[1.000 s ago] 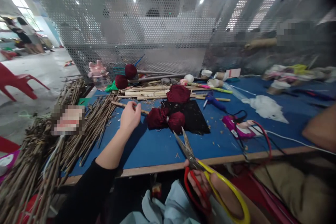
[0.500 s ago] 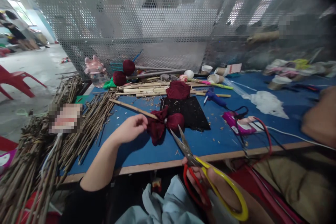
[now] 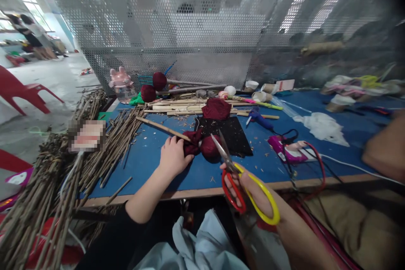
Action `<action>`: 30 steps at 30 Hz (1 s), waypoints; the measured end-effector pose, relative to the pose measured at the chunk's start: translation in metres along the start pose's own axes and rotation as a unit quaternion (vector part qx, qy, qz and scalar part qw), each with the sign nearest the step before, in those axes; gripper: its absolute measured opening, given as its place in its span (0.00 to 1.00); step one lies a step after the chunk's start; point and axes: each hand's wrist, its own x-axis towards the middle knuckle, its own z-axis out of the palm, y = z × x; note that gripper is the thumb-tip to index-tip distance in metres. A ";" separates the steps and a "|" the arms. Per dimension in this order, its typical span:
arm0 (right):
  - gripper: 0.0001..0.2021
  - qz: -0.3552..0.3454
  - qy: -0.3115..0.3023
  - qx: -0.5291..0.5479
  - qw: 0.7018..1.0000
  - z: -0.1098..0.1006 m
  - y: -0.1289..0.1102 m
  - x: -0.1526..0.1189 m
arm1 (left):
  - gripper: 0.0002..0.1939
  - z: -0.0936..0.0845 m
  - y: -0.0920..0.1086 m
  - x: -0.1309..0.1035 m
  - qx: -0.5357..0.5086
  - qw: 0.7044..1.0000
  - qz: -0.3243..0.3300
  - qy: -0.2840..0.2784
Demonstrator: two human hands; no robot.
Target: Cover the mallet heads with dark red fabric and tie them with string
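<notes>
My left hand [image 3: 172,157] lies over the loose tail of a maroon cloth bundle [image 3: 210,147], fingers curled round the gathered cloth. The bundle has a rounded ball-like end and a tied neck, and rests on the blue table partly over a black mat [image 3: 238,133]. A thin wooden stick [image 3: 162,127] runs from the cloth out to the left. In my right hand [image 3: 253,187] is a pair of scissors [image 3: 228,157] with one red and one yellow handle. Their blades are parted, tips beside the ball's right side. Another maroon cloth piece [image 3: 217,109] lies behind.
Bundled twigs [image 3: 107,152] cover the table's left side. Pale sticks [image 3: 177,108] and two maroon balls [image 3: 159,80] lie at the back. A blue glue gun [image 3: 261,120], a purple box [image 3: 284,152] with cables and a white plastic bag [image 3: 325,126] are rightward. Another person's arm [image 3: 386,147] is far right.
My left hand has moved right and closed onto the cloth tail. The scissors have risen slightly, tips now higher beside the ball. The view has shifted a little.
</notes>
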 end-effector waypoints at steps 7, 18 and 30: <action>0.28 0.058 -0.045 -0.141 0.987 -0.010 -0.004 0.007 | 0.24 -0.001 -0.006 0.041 -0.198 0.978 0.064 0.002; 0.32 0.190 -0.112 -0.180 0.958 -0.017 -0.057 0.058 | 0.09 -0.008 -0.009 0.036 -0.523 0.848 -0.066 -0.053; 0.33 0.217 -0.202 -0.188 0.936 -0.012 -0.071 0.068 | 0.14 0.001 -0.037 0.033 -0.424 0.900 -0.021 0.092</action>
